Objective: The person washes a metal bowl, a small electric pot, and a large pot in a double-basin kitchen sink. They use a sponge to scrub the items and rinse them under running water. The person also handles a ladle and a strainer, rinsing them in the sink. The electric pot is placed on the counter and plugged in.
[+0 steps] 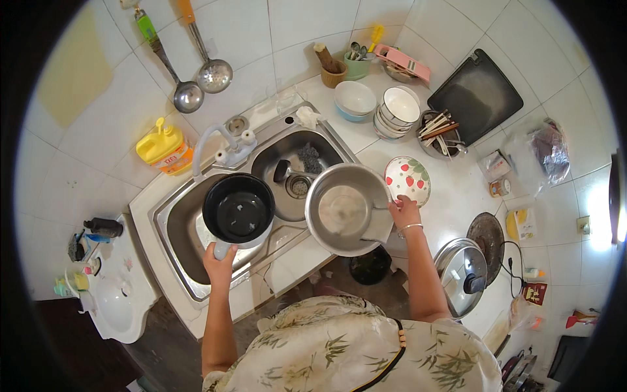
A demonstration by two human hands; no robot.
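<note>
My left hand (pixel 220 262) is closed round the pale handle of a saucepan (pixel 238 215), black inside with a few light specks. The saucepan is over the left part of the double steel sink (pixel 179 238). My right hand (pixel 406 215) has its fingers closed at the wire side handle of a wide steel pot (pixel 345 208), whose inside looks bare. That pot covers the sink's right edge and part of the counter. Just beyond my right fingers lies a strawberry-patterned plate (pixel 406 178). In the right basin a dark scouring pad (pixel 308 158) lies near the drain (pixel 298 187).
A white faucet (pixel 225 150) rises behind the sink, beside a yellow jug (pixel 164 149). Stacked bowls (pixel 398 111) and a utensil pot (pixel 441 134) stand at the back right. A glass-lidded pan (pixel 462 277) is on the right. Ladles (pixel 188 96) hang on the wall.
</note>
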